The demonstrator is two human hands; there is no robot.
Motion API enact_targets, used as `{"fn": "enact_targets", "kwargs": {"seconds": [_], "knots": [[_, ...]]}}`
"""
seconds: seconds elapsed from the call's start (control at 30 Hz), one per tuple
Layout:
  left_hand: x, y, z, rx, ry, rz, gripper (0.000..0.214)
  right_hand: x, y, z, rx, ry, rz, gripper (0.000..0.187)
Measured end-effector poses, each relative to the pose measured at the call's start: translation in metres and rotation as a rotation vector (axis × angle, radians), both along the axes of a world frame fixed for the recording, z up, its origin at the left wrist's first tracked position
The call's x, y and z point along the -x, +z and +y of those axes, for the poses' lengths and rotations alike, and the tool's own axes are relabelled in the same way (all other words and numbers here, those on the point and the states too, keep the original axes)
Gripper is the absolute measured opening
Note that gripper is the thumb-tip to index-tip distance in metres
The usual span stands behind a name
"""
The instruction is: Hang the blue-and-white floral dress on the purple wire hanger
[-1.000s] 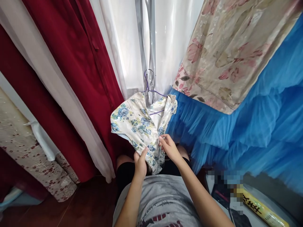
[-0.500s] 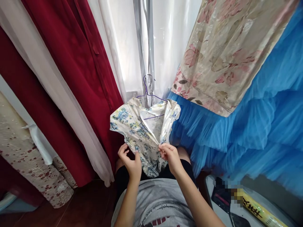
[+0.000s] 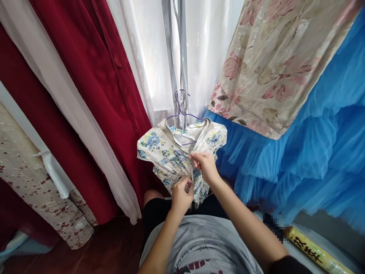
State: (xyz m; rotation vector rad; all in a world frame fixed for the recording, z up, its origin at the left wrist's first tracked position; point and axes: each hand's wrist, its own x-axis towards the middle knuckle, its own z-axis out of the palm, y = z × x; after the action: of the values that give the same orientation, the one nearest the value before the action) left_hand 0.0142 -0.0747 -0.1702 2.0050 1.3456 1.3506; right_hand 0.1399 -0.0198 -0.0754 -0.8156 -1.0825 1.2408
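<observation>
A cream blouse with blue and yellow flowers hangs on a thin purple hanger above my lap. My right hand pinches the front edge of the blouse near the bottom of its V-shaped neckline. Just below and to the left, my left hand is closed with thumb and fingers on the blouse's front edge. The hanger's hook stands up in front of grey straps. Whatever lies between the fingertips, beyond the cloth, is too small to make out.
Dark red fabric and pale sheer cloth hang at the left. A beige floral garment and blue tulle ruffles hang at the right. At lower right, a yellow packet lies on a grey surface.
My left hand has moved right from the blouse's side to its front edge and closed there. My right hand has risen slightly along the edge, and the neckline has drawn narrower.
</observation>
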Motion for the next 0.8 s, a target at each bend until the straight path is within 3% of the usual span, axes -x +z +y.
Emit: {"fn": "enact_targets", "kwargs": {"seconds": [0.13, 0.23, 0.37, 0.43, 0.5, 0.6, 0.7, 0.8], "knots": [[0.007, 0.001, 0.004, 0.056, -0.015, 0.093, 0.014, 0.008, 0.054, 0.052, 0.072, 0.046, 0.118, 0.022], [0.018, 0.0, 0.005, 0.079, -0.008, 0.215, 0.015, 0.01, 0.089, 0.076, 0.108, 0.083, 0.146, 0.015], [0.031, -0.002, 0.012, 0.112, -0.028, 0.285, 0.013, 0.01, 0.109, 0.077, 0.052, 0.109, 0.119, 0.015], [0.033, 0.01, 0.02, 0.081, -0.063, 0.212, 0.007, 0.009, 0.109, 0.069, -0.027, 0.111, 0.073, 0.018], [0.032, 0.038, 0.032, -0.025, -0.071, 0.07, 0.015, 0.007, 0.106, 0.06, -0.126, 0.08, 0.004, 0.02], [0.031, 0.107, 0.058, -0.302, -0.007, -0.066, 0.035, 0.003, 0.1, 0.05, -0.264, 0.02, -0.102, 0.022], [0.033, 0.172, 0.085, -0.494, -0.019, 0.063, 0.032, -0.002, 0.096, 0.047, -0.355, 0.009, -0.152, 0.023], [0.033, 0.205, 0.102, -0.579, -0.052, 0.255, 0.022, -0.004, 0.092, 0.051, -0.39, 0.005, -0.184, 0.023]]}}
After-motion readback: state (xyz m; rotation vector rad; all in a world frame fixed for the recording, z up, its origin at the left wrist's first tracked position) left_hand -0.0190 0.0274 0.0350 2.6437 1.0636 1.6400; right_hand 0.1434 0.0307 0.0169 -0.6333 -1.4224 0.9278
